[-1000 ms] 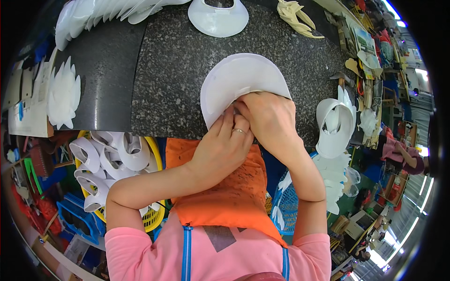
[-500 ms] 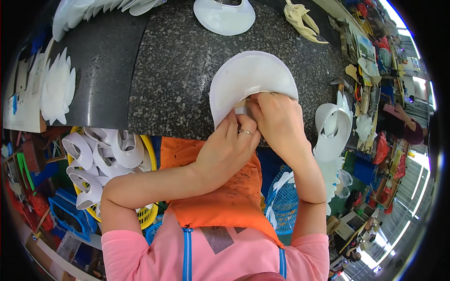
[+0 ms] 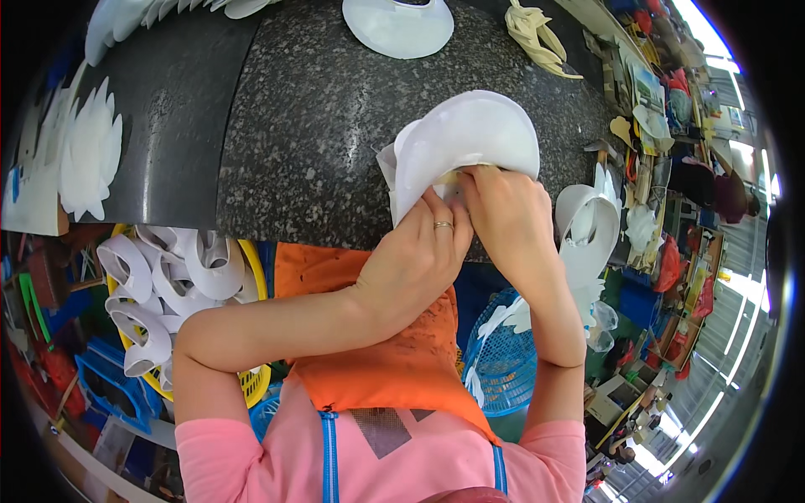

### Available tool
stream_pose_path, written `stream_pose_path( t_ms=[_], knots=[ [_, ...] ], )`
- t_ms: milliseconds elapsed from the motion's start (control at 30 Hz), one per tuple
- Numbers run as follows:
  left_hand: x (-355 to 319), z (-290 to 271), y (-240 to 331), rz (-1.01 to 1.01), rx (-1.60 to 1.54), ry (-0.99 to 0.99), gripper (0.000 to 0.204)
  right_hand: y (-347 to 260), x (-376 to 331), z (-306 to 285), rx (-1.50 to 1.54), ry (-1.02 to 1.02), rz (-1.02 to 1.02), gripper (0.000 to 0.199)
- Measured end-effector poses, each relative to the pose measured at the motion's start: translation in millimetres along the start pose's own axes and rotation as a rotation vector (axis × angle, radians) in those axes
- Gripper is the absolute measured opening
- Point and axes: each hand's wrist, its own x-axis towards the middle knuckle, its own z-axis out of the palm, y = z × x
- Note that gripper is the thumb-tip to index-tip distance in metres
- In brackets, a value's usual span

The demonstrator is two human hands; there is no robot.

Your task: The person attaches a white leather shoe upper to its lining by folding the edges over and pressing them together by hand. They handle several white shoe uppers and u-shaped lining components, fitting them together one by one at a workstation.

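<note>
A white, curved shoe upper (image 3: 470, 126) stands tilted over the front part of the stone worktop, its rounded side away from me. My left hand (image 3: 415, 247) is closed on its inner edge, fingertips pressed at the left of the opening. Close beside it, my right hand (image 3: 510, 220) is closed on the same inner edge farther right, fingers curled inside. A bit of pale yellowish material shows between the fingertips. What exactly the fingertips pinch is partly hidden.
Another white upper (image 3: 398, 29) and a bundle of cream strips (image 3: 541, 38) lie at the back of the worktop (image 3: 293, 151). White pieces (image 3: 90, 155) are stacked left. A yellow basket (image 3: 258, 277) of uppers stands below left, a blue basket (image 3: 507, 373) below right. A hammer (image 3: 597, 149) lies right.
The upper has tilted and turned slightly to the right, showing more of its left side. Both hands stay closed on its inner edge, the left one shifted slightly right. The whole view has shifted a little.
</note>
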Motion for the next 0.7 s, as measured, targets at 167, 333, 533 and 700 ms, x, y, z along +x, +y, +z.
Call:
stream_pose_path(
  t_ms=[167,333,533,700],
  knots=[
    [5.8,-0.1,-1.4,0.019,0.017,-0.051,0.039,-1.5,8.9,-0.5,-0.068,-0.024,0.007,0.020],
    [16.4,-0.2,-4.5,0.035,0.052,-0.004,0.033,-1.9,13.5,-5.5,-0.151,-0.084,0.007,0.013],
    [17.6,2.7,3.4,0.067,0.107,-0.014,0.030,11.5,-7.2,2.0,-0.078,0.078,0.023,0.014],
    [19.4,-5.4,-0.8,0.073,0.068,-0.030,0.031,7.3,2.7,0.2,-0.121,0.069,0.014,0.013]
  ],
)
